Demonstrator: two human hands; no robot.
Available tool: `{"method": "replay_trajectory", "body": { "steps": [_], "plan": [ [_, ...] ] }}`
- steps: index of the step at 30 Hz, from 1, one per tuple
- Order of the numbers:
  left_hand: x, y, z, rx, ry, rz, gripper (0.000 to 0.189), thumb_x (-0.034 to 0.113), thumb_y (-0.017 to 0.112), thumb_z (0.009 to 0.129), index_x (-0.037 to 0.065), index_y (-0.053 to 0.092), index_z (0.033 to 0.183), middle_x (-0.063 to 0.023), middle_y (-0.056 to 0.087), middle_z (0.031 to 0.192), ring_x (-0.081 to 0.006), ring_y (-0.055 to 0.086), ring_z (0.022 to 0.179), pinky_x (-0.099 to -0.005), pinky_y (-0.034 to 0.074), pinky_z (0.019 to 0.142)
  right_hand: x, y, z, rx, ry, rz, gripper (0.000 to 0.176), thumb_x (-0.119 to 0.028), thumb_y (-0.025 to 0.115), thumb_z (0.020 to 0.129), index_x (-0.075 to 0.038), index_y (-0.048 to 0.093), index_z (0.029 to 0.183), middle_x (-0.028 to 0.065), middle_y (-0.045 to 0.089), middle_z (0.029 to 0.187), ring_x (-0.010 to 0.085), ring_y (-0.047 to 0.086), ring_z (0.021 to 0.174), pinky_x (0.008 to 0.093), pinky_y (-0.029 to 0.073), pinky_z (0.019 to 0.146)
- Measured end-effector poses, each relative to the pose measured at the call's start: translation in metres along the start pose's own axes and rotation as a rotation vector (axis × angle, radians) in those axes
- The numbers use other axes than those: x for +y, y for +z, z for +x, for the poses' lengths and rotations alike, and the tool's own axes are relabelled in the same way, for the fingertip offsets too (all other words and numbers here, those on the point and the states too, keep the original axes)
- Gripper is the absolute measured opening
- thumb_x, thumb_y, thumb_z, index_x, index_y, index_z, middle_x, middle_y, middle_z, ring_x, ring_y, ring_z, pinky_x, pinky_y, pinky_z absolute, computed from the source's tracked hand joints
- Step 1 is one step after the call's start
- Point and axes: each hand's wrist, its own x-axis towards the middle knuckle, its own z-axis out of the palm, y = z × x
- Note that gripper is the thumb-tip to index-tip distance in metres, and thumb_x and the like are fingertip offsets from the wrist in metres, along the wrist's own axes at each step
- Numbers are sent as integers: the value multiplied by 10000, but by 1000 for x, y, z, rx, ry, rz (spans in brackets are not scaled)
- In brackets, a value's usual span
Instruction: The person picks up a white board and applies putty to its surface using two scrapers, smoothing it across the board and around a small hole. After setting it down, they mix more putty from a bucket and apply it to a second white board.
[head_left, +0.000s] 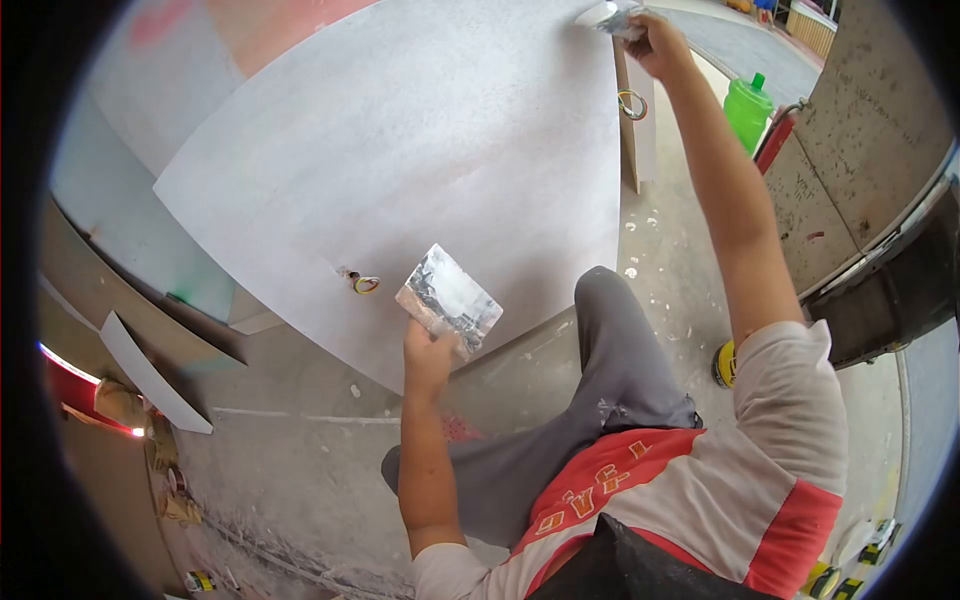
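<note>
A large white panel [400, 150] stands in front of me and fills the upper middle of the view. My left hand [430, 358] is closed on the near edge of a flat rectangular putty plate [455, 297], smeared with white putty and dark grey streaks. With my arm stretched out to the far right, my right hand [658, 46] grips a putty knife [612, 18]. Its blade is right at the panel's upper right part. Coloured wires [366, 285] stick out of a hole low in the panel, left of the plate.
More wire loops [632, 104] hang at the panel's right edge. Beyond my right arm stand a green bottle [748, 108] and a speckled grey board [870, 120]. A yellow-and-black container [725, 365] sits behind my right arm. Loose board pieces [150, 375] lean at left.
</note>
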Motion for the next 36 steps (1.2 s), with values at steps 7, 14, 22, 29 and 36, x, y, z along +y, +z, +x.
{"method": "replay_trajectory", "body": {
  "steps": [7,14,22,29,36],
  "plan": [
    [-38,-8,16,145,-82,-41,588,-159,389,713,-10,374,1281,-142,544,1154,-269,608,1013,-408,565,767,-20,8,37,-4,-814,-1927,85,36,565,779,57,646,795,166,668,861,227,672,799,327,561,718],
    [-43,-6,15,190,-9,-51,606,-156,398,702,-7,376,1289,-141,532,1177,-249,603,1024,-380,553,787,-37,35,84,59,-632,-1783,119,-25,551,769,33,654,775,147,675,825,237,666,672,360,543,622],
    [-42,-11,13,191,-101,-20,594,-128,426,727,-39,377,1311,-138,525,1207,-225,544,1103,-319,445,919,-47,50,68,248,-321,-830,154,-35,547,748,53,655,813,152,669,854,251,670,721,374,549,637],
    [-18,-3,-9,182,-49,144,553,-93,482,752,-58,389,1295,-143,539,1189,-221,541,1100,-299,423,931,-24,68,81,242,-258,-694,264,-75,553,706,113,631,874,201,650,888,270,654,839,377,569,667],
    [-11,5,-81,162,-48,-33,541,-98,486,750,-62,388,1280,-147,535,1165,-197,561,1041,-306,465,869,-28,97,49,200,-755,-1213,192,-96,528,783,13,665,861,162,661,791,248,649,774,384,495,644]
  ]
}}
